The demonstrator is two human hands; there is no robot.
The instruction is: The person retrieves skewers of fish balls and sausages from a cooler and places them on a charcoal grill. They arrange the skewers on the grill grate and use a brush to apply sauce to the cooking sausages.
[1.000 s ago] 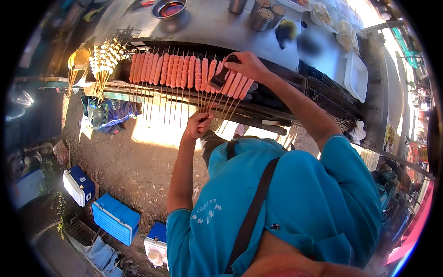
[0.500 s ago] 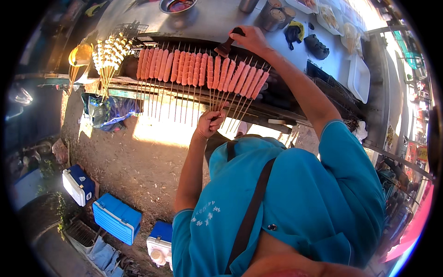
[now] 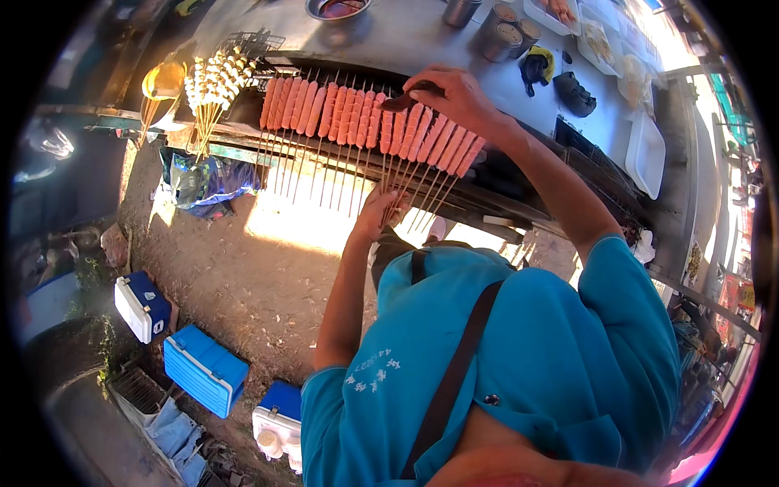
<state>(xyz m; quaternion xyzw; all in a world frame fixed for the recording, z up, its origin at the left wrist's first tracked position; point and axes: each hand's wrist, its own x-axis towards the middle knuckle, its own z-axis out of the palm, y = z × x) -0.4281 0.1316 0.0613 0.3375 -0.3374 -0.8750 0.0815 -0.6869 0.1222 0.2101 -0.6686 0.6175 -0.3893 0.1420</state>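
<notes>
A long row of pink sausages (image 3: 357, 118) on thin wooden skewers lies across a dark grill (image 3: 527, 183) in front of me. My right hand (image 3: 461, 99) reaches over the right part of the row and grips a small dark brush-like tool (image 3: 399, 102) that rests on the sausages. My left hand (image 3: 378, 211) is below the grill's near edge, fingers closed around the ends of a few skewer sticks (image 3: 406, 191) from the right-hand sausages. My blue shirt and a dark shoulder strap fill the lower right.
A bunch of white ball skewers (image 3: 213, 77) and a yellow bowl (image 3: 162, 79) sit left of the row. Behind on the metal counter are a steel bowl (image 3: 337, 8), metal cups (image 3: 507, 32), dark cloths (image 3: 574, 91) and a white tray (image 3: 645, 154). Blue coolers (image 3: 204, 369) stand on the dirt ground.
My right hand with the dark tool went to the far edge of the sausages and has come back onto the row. My left hand has stayed on the skewer ends.
</notes>
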